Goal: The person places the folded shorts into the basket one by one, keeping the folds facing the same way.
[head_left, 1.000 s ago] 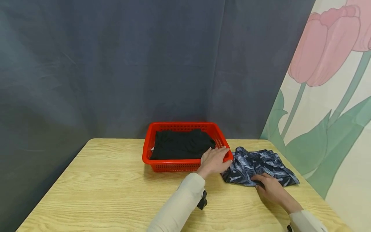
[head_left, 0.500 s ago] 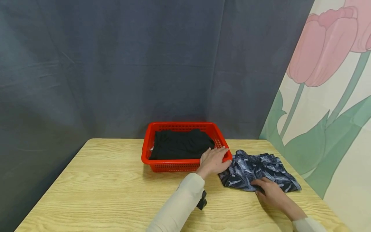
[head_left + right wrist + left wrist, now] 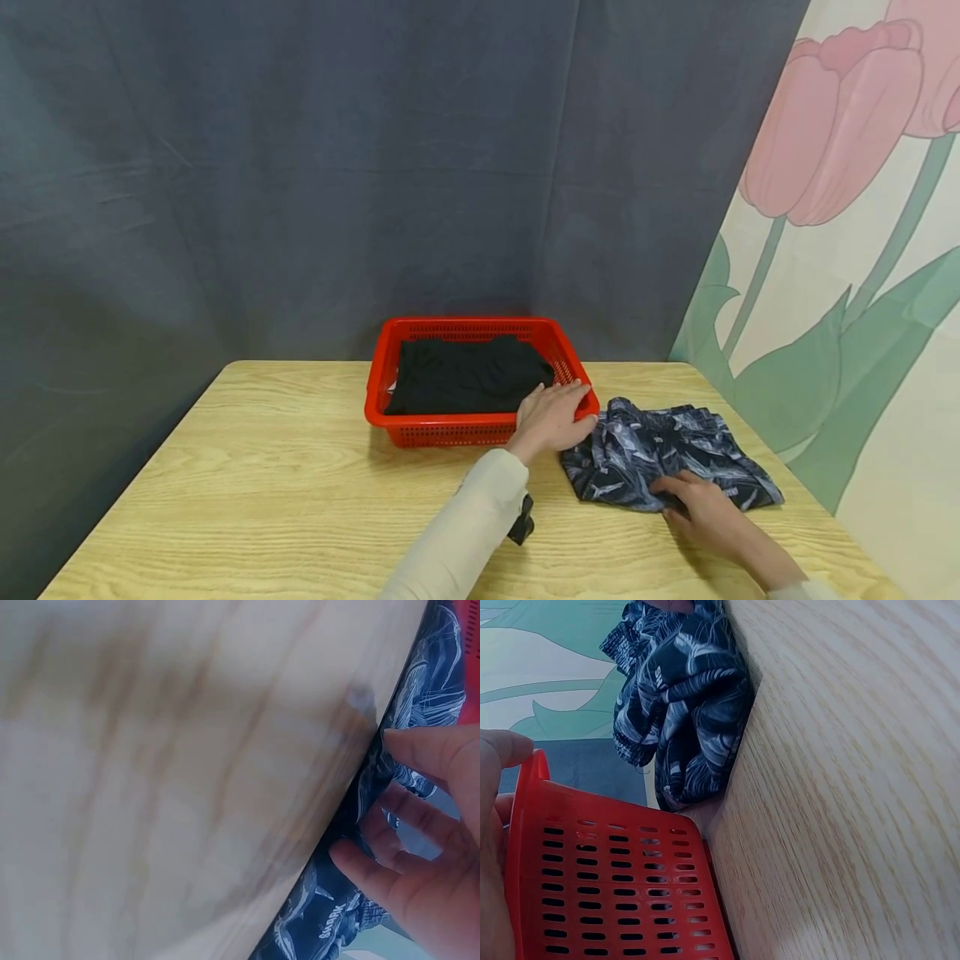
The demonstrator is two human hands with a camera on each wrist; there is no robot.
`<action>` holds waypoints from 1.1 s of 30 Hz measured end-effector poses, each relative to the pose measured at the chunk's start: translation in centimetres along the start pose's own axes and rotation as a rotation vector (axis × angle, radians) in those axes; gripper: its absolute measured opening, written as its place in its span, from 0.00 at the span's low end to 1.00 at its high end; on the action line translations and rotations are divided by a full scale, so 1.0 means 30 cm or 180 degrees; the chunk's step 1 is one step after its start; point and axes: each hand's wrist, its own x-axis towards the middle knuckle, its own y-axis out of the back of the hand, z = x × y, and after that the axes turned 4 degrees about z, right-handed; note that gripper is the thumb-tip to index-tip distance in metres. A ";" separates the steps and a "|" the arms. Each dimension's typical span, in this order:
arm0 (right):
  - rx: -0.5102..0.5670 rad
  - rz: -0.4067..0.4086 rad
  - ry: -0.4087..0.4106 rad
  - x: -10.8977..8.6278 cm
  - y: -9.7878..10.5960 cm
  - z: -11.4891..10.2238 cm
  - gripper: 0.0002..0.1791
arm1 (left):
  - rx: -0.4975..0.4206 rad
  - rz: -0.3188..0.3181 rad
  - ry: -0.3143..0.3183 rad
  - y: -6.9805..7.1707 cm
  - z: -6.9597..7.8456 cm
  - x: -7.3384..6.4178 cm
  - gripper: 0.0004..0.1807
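Dark patterned shorts [image 3: 630,450], printed in blue-grey and white with a gathered waistband, lie bunched on the right of the table. My right hand [image 3: 705,517] pinches their near edge between thumb and fingers; in the right wrist view, the fingers [image 3: 367,874] press into the cloth close to the tabletop. A red plastic basket [image 3: 450,418] with slotted walls stands left of the shorts. My left hand [image 3: 551,417] holds its near right corner, fingers over the rim; the left wrist view shows the thumb [image 3: 510,746] at the rim. Folded black cloth [image 3: 468,375] lies inside the basket.
The wooden table [image 3: 262,492] extends left and toward the front. A dark curtain [image 3: 337,167] hangs behind its back edge. On the right, a wall with painted tulips [image 3: 847,125] runs close along the table's side.
My right hand has drawn the shorts toward the front of the table and slightly right, away from the curtain. The left hand and the basket have stayed nearly in place.
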 end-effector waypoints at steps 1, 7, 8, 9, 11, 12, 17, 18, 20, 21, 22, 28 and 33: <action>-0.0005 0.0022 0.0021 -0.004 0.000 -0.002 0.15 | -0.0005 0.0002 0.0001 0.000 0.000 0.000 0.30; -0.0006 0.0073 0.0073 -0.025 -0.001 -0.017 0.16 | 0.0030 -0.0003 0.0007 -0.004 0.000 0.003 0.30; 0.0001 0.0061 0.0074 -0.028 -0.001 -0.020 0.16 | 0.0039 -0.0008 0.0009 -0.005 0.000 0.004 0.30; 0.0007 0.0052 0.0074 -0.030 0.000 -0.023 0.16 | 0.0043 -0.0004 0.0013 -0.006 0.000 0.004 0.30; 0.0002 0.0037 0.0064 -0.033 0.001 -0.028 0.16 | 0.0051 0.0006 0.0022 -0.007 0.000 0.006 0.30; -0.0014 0.0046 0.0061 -0.034 0.001 -0.032 0.16 | 0.0057 0.0013 0.0028 -0.008 0.000 0.005 0.30; -0.0026 -0.0065 0.0008 -0.037 0.008 -0.045 0.16 | 0.0056 0.0024 0.0045 -0.006 0.000 0.005 0.30; -0.0009 -0.0116 -0.0019 -0.037 0.010 -0.046 0.16 | 0.0057 0.0024 0.0047 -0.006 0.000 0.005 0.30; 0.0008 -0.0169 -0.0050 -0.040 0.011 -0.049 0.15 | 0.0056 0.0032 0.0051 -0.007 -0.001 0.005 0.30; 0.0019 -0.0187 -0.0062 -0.042 0.011 -0.051 0.15 | 0.0054 0.0035 0.0051 -0.008 -0.002 0.004 0.30; 0.0017 -0.0163 -0.0041 -0.042 0.011 -0.052 0.15 | 0.0053 0.0037 0.0050 -0.008 -0.003 0.005 0.30; 0.0020 -0.0047 0.0120 -0.048 0.004 -0.055 0.16 | 0.0038 0.0048 0.0065 -0.008 -0.005 0.005 0.30; 0.0111 -0.0434 -0.0066 -0.052 0.013 -0.061 0.14 | 0.0012 0.0038 0.0060 -0.009 -0.003 0.006 0.30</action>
